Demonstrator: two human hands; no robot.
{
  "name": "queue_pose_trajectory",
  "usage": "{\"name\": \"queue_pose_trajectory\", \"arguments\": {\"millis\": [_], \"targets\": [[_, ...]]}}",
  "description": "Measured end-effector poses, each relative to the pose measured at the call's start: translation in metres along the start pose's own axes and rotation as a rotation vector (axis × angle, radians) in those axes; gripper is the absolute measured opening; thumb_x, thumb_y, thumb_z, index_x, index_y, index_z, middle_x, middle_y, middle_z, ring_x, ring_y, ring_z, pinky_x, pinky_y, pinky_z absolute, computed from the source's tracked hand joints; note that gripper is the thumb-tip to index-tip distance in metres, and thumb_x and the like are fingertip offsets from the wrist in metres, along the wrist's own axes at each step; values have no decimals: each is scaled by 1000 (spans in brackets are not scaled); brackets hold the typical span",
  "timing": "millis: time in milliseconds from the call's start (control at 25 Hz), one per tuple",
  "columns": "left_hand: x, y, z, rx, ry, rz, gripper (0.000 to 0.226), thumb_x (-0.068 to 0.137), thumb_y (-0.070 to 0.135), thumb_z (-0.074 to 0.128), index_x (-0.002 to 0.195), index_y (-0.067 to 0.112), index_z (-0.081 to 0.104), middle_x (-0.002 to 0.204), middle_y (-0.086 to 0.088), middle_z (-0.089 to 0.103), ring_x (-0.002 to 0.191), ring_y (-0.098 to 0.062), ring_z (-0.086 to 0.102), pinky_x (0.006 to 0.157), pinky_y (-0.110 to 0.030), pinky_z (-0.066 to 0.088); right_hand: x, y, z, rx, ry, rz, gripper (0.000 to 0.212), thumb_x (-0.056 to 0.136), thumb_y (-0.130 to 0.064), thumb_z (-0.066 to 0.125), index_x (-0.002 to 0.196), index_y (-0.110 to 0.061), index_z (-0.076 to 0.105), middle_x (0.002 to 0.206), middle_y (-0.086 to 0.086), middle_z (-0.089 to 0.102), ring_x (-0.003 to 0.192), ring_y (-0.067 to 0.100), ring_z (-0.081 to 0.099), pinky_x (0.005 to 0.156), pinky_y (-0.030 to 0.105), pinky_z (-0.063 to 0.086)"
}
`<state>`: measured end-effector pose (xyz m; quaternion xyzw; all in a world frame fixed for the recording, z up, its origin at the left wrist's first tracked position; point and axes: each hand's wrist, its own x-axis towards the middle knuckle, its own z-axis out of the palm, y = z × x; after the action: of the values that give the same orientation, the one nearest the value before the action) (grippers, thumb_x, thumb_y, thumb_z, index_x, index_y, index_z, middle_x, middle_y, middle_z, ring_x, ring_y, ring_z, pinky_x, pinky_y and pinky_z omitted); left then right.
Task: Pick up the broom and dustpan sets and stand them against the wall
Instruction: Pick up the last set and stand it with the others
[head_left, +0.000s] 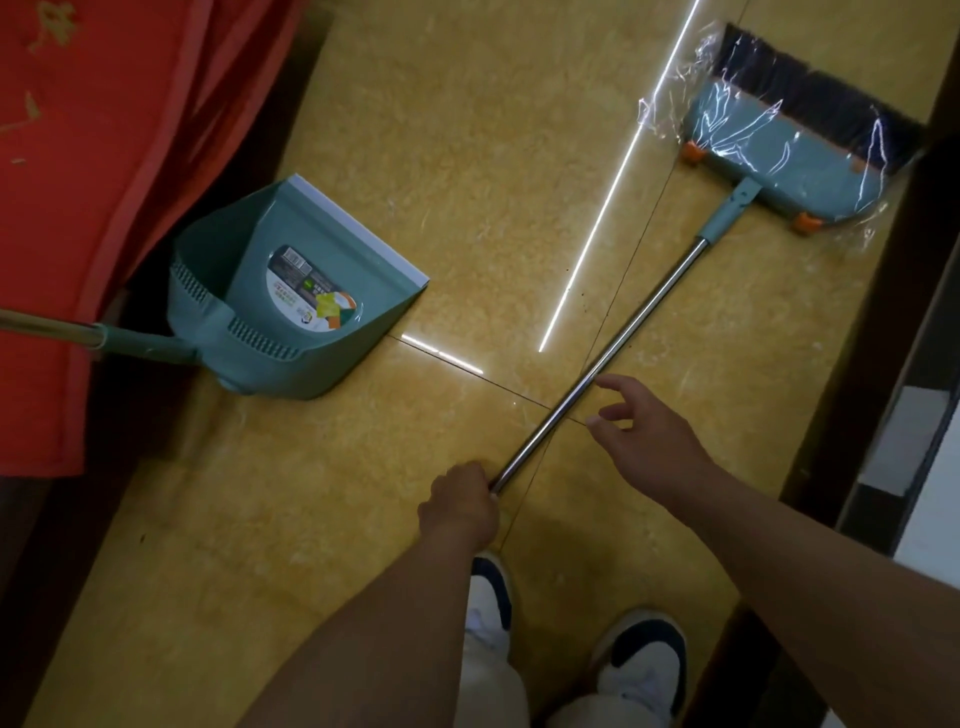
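Looks light and stiff: a long shiny broom (618, 343) lying flat on the yellow floor (467, 130), head still wrapped in crinkly plastic. Best grabbed along the smooth metal pole. Left hand (460, 501) wrapped tight around the pole's end. Right hand (641, 434) spread loose, maybe just touching it. Dustpan (280, 296) nearby, left.

shop aisle, glossy yellow floor tiles (415, 104), plastic-wrapped unsold broom (789, 135)
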<state>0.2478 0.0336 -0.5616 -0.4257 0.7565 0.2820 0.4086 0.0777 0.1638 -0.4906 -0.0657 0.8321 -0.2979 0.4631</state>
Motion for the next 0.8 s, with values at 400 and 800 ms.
{"name": "queue_pose_trajectory", "arguments": {"millis": [400,800], "targets": [[-76,-12,-108,-148,270,208,18,99,27,57,115,19,55,109,-1,61,95,-19,60,73,-32,48,-38,-73,20,-138,-56,-220,43,98,-25,60,140,-31,52,133,1,58,115,18,58,91,30,47],[-206,22,-284,383,574,271,23,96,6,50,115,19,53,110,-2,65,99,-29,69,66,-34,40,-108,-267,-7,-243,47,-718,66,81,1,58,139,-30,54,150,-5,46,139,17,38,105,7,16]]}}
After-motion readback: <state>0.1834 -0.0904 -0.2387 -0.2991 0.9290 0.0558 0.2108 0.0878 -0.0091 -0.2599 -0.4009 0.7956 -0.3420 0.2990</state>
